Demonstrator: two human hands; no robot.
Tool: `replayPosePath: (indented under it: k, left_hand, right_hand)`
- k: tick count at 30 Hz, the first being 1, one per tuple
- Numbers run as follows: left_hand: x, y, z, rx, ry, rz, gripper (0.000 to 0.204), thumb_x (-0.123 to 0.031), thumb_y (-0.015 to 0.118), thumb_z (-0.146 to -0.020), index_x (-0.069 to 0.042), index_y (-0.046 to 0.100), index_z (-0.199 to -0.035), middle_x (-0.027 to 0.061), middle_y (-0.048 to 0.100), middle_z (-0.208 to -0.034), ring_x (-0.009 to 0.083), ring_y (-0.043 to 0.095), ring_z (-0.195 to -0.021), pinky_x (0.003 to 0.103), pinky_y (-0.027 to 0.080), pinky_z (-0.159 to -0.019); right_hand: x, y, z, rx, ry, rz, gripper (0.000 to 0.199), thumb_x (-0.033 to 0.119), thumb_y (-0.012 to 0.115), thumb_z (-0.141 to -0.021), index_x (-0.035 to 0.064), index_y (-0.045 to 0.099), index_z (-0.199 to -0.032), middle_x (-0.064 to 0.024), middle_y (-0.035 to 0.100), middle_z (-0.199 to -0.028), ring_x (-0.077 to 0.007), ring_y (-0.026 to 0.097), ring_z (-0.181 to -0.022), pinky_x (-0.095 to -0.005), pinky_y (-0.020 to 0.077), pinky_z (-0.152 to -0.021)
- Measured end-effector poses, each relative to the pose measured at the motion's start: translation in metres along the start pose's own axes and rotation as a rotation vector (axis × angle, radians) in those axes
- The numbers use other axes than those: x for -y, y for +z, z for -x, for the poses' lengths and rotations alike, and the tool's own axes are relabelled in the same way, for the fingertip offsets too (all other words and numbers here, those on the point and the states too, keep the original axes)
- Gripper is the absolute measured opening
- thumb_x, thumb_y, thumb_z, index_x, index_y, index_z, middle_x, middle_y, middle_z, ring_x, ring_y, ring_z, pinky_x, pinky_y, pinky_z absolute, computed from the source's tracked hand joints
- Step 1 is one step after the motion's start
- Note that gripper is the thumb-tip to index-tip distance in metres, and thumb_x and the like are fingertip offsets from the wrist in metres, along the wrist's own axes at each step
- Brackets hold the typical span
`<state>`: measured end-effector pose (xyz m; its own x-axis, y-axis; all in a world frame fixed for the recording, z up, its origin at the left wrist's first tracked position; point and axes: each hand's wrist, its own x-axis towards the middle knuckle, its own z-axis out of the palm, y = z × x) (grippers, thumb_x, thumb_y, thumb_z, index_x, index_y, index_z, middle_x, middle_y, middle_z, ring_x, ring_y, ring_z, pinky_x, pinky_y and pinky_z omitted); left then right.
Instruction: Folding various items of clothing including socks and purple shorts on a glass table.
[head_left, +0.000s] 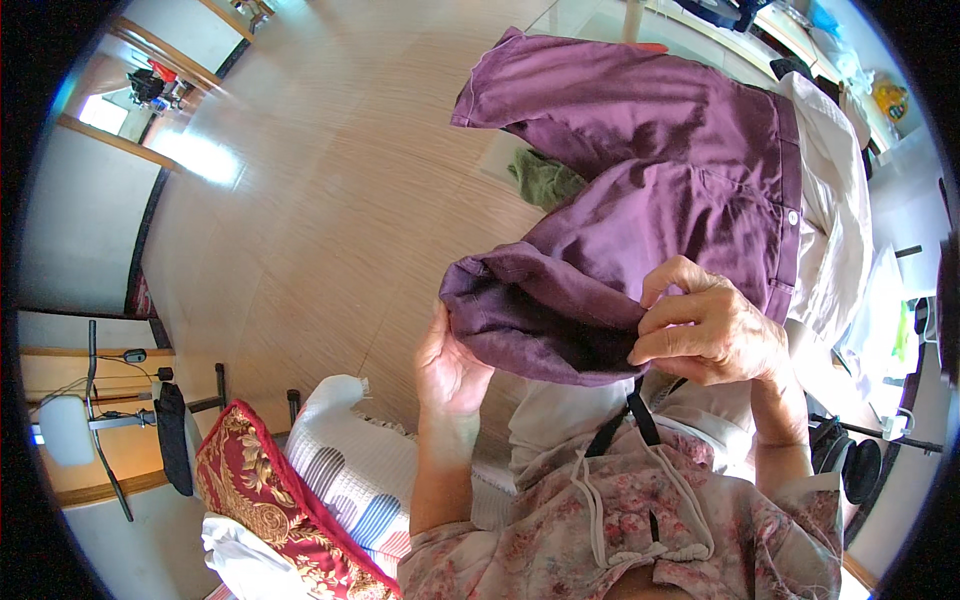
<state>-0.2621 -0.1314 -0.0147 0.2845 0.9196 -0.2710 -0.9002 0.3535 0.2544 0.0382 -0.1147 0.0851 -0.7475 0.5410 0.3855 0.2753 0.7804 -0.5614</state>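
Purple trousers (640,190) gripped at one leg opening's edge by left hand (452,362) and right hand (705,325), bare wooden floor (330,200) beyond

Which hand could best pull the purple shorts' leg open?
Probably the right hand: its fingers already pinch the hem edge of the purple shorts from above. The left hand only props the bunched cloth from below.

Left hand (452,365) and right hand (705,325) raised, fingers clenched.
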Motion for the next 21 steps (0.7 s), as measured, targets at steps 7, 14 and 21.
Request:
replayPosePath:
  k: [7, 14, 21]
  left_hand:
    - [0.026, -0.002, -0.017, 0.051, 0.022, 0.329, 0.036, -0.02, 0.051, -0.099, -0.003, 0.053, -0.13, 0.0165, 0.057, -0.131, 0.031, 0.051, -0.126, 0.051, 0.038, -0.109]
    - [0.032, 0.023, -0.012, -0.053, 0.257, -0.097, 0.043, -0.005, 0.044, -0.097, -0.005, 0.039, -0.14, 0.0159, 0.055, -0.131, 0.0281, 0.055, -0.12, 0.047, 0.043, -0.106]
    - [0.041, 0.051, -0.004, 0.093, 0.398, -0.388, 0.048, -0.002, 0.044, -0.097, -0.003, 0.033, -0.144, 0.0179, 0.053, -0.132, 0.0253, 0.055, -0.12, 0.037, 0.045, -0.104]
  right_hand:
    - [0.01, 0.003, 0.001, 0.035, 0.044, 0.047, 0.021, 0.009, 0.077, -0.07, 0.0114, 0.072, -0.09, -0.0014, 0.065, -0.087, -0.0258, 0.058, -0.092, -0.0362, 0.0508, -0.078]
    - [0.016, -0.001, -0.019, 0.093, -0.039, -0.241, 0.023, 0.005, 0.069, -0.078, 0.0085, 0.069, -0.101, -0.0077, 0.068, -0.099, -0.0257, 0.066, -0.093, -0.0367, 0.0538, -0.082]
    - [-0.01, 0.021, -0.073, -0.379, 0.249, 0.149, 0.03, 0.011, 0.072, -0.079, 0.0036, 0.068, -0.108, -0.0134, 0.068, -0.103, -0.0337, 0.063, -0.098, -0.0438, 0.0491, -0.09]
